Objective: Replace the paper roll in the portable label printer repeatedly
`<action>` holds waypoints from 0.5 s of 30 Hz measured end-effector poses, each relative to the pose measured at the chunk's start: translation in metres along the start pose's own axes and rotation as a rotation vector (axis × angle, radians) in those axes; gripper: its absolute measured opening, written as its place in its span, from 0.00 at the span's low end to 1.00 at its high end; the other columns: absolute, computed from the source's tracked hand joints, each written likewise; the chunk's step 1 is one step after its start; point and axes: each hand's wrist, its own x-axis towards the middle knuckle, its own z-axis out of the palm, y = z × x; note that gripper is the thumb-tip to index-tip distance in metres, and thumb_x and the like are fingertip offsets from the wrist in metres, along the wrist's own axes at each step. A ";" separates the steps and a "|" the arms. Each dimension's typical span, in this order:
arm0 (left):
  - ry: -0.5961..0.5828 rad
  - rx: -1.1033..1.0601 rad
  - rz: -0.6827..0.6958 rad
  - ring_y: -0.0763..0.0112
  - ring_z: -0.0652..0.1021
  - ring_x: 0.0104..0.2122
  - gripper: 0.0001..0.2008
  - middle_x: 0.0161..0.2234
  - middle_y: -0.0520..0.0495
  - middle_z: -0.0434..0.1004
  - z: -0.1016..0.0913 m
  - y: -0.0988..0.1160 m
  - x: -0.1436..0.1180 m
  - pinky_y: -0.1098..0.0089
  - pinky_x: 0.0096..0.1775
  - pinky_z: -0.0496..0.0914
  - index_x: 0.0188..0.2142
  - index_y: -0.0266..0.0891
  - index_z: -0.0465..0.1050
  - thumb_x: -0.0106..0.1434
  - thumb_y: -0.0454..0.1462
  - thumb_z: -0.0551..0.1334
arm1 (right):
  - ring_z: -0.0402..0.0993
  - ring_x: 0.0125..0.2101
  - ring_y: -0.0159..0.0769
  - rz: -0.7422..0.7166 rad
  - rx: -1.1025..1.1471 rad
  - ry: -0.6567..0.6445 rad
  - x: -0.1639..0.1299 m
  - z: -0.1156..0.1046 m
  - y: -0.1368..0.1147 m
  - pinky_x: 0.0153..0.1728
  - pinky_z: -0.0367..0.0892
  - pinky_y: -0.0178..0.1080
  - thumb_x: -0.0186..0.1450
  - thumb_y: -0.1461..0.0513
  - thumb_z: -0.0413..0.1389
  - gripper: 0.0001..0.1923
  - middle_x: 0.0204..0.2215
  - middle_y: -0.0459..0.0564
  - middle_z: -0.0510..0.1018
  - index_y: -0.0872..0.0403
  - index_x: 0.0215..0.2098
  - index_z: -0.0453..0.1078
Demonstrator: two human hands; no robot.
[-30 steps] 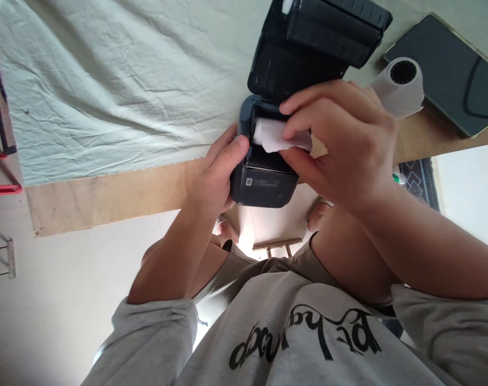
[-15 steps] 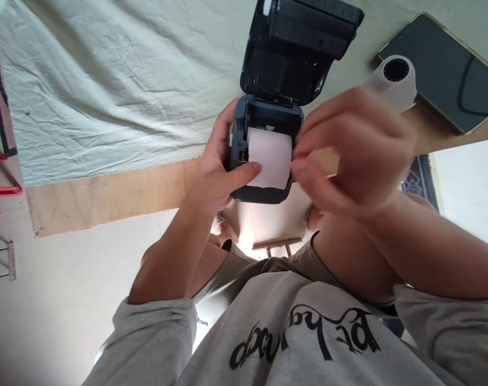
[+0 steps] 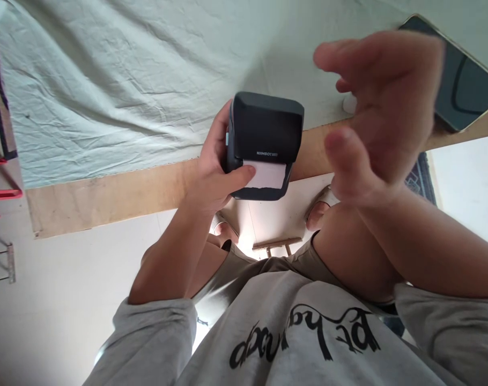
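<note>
Printers: one small dark grey plastic label printer [image 3: 266, 139], lid shut, held over the near edge of the counter.
Paper: one white strip of label paper [image 3: 266, 175] sticks out of the printer's front slot.
Left hand: the left hand [image 3: 214, 171] wraps its grip round the printer's left side, thumb lying across the front and touching the edge of the white strip.
Right hand: the right hand [image 3: 378, 110] hangs in the air to the right of the printer, apart from it; its grip is wide open, fingers spread, holding nothing.
Tablets: one dark flat tablet with a thin pale frame [image 3: 467, 80] lies at the right end of the counter, behind the right hand.
Surface: a bare light wooden counter [image 3: 107, 190] shows along its near edge; a creased pale green cloth [image 3: 127, 80] covers the rest.
Room: a pale tiled floor [image 3: 59, 300] below the counter edge, a dark patterned mat [image 3: 423, 174] to the right, and red metal framing [image 3: 0, 190] at the left border.
Person: grey sweatshirt with black lettering [image 3: 304, 335], bare knees under it.
Hard to make out: the right hand is blurred; the tablet is cut off by the picture's edge and partly covered by the hand; a small white thing beside the fingers is too hidden to name.
</note>
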 end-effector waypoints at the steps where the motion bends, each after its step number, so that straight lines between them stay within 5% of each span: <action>1: -0.006 -0.018 0.007 0.68 0.73 0.40 0.30 0.43 0.49 0.67 0.001 0.000 0.000 0.70 0.37 0.68 0.48 0.51 0.60 0.44 0.38 0.65 | 0.56 0.56 0.28 -0.024 0.026 0.032 0.000 0.004 0.002 0.56 0.59 0.39 0.62 0.56 0.41 0.19 0.52 0.47 0.58 0.49 0.52 0.49; 4: -0.004 -0.112 0.081 0.66 0.73 0.44 0.29 0.41 0.49 0.67 0.005 0.000 0.001 0.69 0.39 0.69 0.48 0.49 0.59 0.45 0.40 0.65 | 0.58 0.56 0.28 0.000 0.060 0.000 0.000 0.016 0.011 0.56 0.61 0.37 0.62 0.55 0.46 0.20 0.52 0.48 0.61 0.51 0.51 0.53; 10: 0.034 -0.115 0.059 0.67 0.76 0.41 0.14 0.34 0.48 0.70 0.013 0.005 -0.002 0.72 0.31 0.68 0.43 0.43 0.64 0.56 0.42 0.58 | 0.64 0.48 0.27 0.149 0.253 -0.154 -0.002 0.034 0.019 0.50 0.65 0.35 0.63 0.50 0.43 0.28 0.52 0.49 0.60 0.51 0.57 0.44; 15: 0.025 -0.128 0.065 0.63 0.75 0.45 0.15 0.33 0.47 0.70 0.012 0.005 -0.003 0.74 0.28 0.67 0.43 0.41 0.64 0.56 0.41 0.57 | 0.65 0.42 0.24 0.136 0.335 -0.190 -0.002 0.039 0.022 0.43 0.67 0.32 0.62 0.46 0.43 0.31 0.49 0.50 0.62 0.51 0.57 0.42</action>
